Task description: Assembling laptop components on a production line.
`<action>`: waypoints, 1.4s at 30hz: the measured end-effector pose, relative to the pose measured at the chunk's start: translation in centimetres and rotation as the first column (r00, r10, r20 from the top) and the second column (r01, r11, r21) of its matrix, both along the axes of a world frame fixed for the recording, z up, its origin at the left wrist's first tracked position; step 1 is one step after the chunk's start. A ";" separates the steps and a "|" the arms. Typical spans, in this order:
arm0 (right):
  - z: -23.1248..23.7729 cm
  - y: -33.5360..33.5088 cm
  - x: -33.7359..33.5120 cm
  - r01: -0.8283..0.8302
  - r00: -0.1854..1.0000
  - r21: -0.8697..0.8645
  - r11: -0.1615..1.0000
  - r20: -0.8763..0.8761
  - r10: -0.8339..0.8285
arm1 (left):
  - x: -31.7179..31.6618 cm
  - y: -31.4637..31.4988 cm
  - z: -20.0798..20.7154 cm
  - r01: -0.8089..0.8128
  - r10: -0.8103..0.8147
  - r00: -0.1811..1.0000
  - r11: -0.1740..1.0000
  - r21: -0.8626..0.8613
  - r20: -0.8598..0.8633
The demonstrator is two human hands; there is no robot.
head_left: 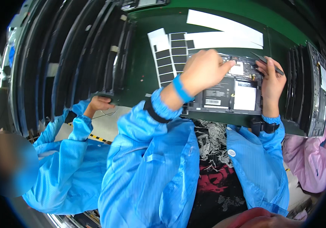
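An opened laptop base [223,111] lies in front of me, its circuit board along the far side. Nearer to me in it are a black battery [218,93] with a printed label and a white rectangle [245,95] beside that. My left hand [204,70] is closed over the board's left part, fingers curled under and thumb tip down at the board; what the fingers hold, if anything, is hidden. In my right hand [272,81] are black tweezers [275,66], gripped over the base's right edge, the tip pointing away to the left.
Strips with black rectangular pads [165,60] and white paper strips [223,22] lie on the green table [140,72] behind the laptop. Upright rows of dark panels [64,57] stand at left, and laptop bases [311,87] at right. A co-worker's hand [99,103] touches the left row.
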State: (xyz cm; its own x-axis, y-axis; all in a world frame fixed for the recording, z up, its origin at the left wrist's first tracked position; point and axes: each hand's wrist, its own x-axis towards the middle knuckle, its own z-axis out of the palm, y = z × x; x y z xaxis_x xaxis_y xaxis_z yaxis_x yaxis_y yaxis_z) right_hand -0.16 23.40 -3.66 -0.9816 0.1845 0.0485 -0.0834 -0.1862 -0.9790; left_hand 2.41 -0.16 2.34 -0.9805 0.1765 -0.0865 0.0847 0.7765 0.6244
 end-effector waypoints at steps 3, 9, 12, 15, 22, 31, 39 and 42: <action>2.1 -0.6 0.7 -0.131 0.990 0.131 0.983 0.071 0.122 | 4.5 -5.8 0.4 -0.206 0.222 0.956 0.973 0.100 -0.192; 6.1 -12.0 0.3 -0.471 0.882 0.253 0.845 0.110 0.459 | 6.2 -13.9 -3.5 -0.322 0.280 0.897 0.944 -0.073 -0.344; 4.9 -19.3 -1.9 -0.533 0.838 0.280 0.798 0.047 0.544 | 4.2 -15.2 -4.2 -0.363 0.343 0.881 0.932 -0.003 -0.325; 2.0 -23.6 -4.1 -0.438 0.868 0.489 0.754 0.011 0.496 | 2.8 -16.4 -5.5 -0.298 0.308 0.905 0.951 0.077 -0.293; 0.9 -25.4 -4.1 -0.432 0.867 0.570 0.699 0.048 0.496 | 3.0 -16.8 -6.9 -0.361 0.336 0.893 0.932 -0.031 -0.298; 1.2 -24.6 -3.7 -0.467 0.866 0.303 0.831 -0.035 0.500 | 2.7 -16.5 -6.8 -0.368 0.331 0.900 0.926 -0.088 -0.284; 4.5 -9.6 -0.6 -0.360 0.919 0.115 0.926 0.211 0.332 | 5.2 -10.8 -0.8 -0.219 0.247 0.907 0.968 0.121 -0.340; 3.2 -6.8 1.1 -0.352 0.907 0.051 0.935 0.264 0.327 | 6.8 -6.6 -0.7 -0.013 0.064 0.964 0.981 0.193 -0.259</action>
